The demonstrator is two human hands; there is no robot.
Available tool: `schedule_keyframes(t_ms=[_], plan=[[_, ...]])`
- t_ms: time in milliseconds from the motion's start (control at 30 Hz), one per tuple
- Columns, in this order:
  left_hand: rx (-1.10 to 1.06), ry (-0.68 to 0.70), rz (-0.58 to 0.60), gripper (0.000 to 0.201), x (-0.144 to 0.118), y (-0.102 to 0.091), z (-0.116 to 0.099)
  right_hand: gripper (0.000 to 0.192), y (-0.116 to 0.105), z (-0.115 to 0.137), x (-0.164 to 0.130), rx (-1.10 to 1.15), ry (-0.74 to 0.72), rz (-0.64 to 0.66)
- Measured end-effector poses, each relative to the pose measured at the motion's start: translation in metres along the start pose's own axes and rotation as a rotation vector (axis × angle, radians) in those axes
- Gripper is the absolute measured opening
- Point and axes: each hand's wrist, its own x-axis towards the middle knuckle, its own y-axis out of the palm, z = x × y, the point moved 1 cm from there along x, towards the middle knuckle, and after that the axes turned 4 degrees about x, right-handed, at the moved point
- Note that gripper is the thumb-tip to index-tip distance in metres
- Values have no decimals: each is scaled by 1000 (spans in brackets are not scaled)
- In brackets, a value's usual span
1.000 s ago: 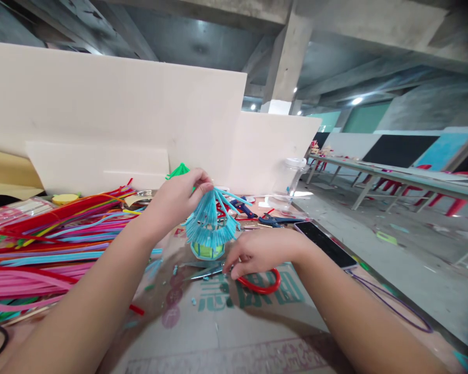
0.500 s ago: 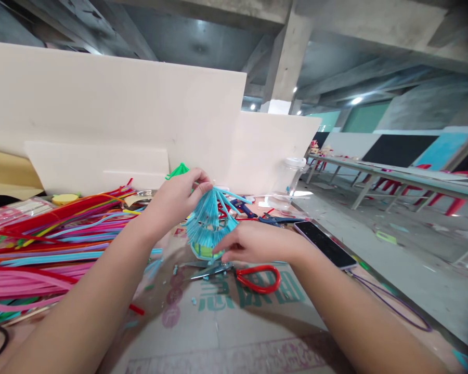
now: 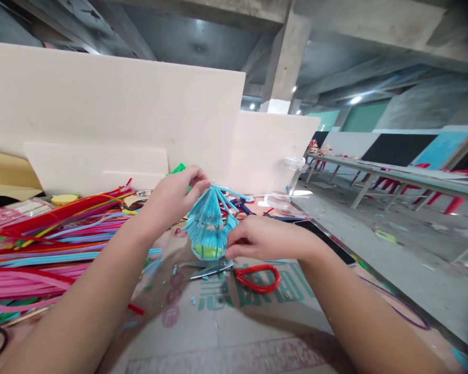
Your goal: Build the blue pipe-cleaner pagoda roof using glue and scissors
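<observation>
Bench (image 3: pixel 15 340) is busy, white boards (image 3: pixel 101 104) standing along the back. Printed sheet (image 3: pixel 203 335) covers the middle. Coloured fuzzy stems (image 3: pixel 62 249) heaped at left, mostly running left-right.

Blue model (image 3: pixel 208 223) sits at the far part of the sheet, centre. Upright: long axis near vertical, peak up, pleated tiers flaring downward, yellow-green panel in the base. Loose blue strips fan from the peak to the right, one nearly level.

Scissors (image 3: pixel 220 266) lie flat just in front of the base, long axis roughly left-right; blade tips left, slightly parted, red handles right.

Left hand (image 3: pixel 181 192): thumb and fingertips pinching at the model's peak. Right hand (image 3: pixel 255 238): fingers curled by the model's lower right side; can't tell if it grips anything.

Containers: clear jar (image 3: pixel 290 176) back right, upright, white lid on, contents not readable. Metal bowl (image 3: pixel 142 193) behind the left wrist, mostly hidden, contents can't tell.

Smallest: pale blue clippings (image 3: pixel 194 301) scattered around the scissors' tips.
</observation>
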Motion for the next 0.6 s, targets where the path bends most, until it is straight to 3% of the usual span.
schedule_keyframes(t_ms=[100,233,300,367,467,600], plan=[[-20,-30,-39,23,-1,-6,1,35,-12,-2,-6,-17,23,-172],[-6,-54,-67,24,-2,-16,3,32,-23,-3,-12,-3,74,-670],[-10,-49,-21,25,-3,-18,1,28,-23,-1,-10,-69,38,-847],[-31,-30,40,27,-4,-16,-5,27,-18,1,-5,-185,-40,-884],[-30,-7,73,28,-5,-12,-19,14,-10,2,4,-273,-94,-831],[47,-5,98,31,-6,-18,-25,15,-6,-5,8,-219,101,-769]])
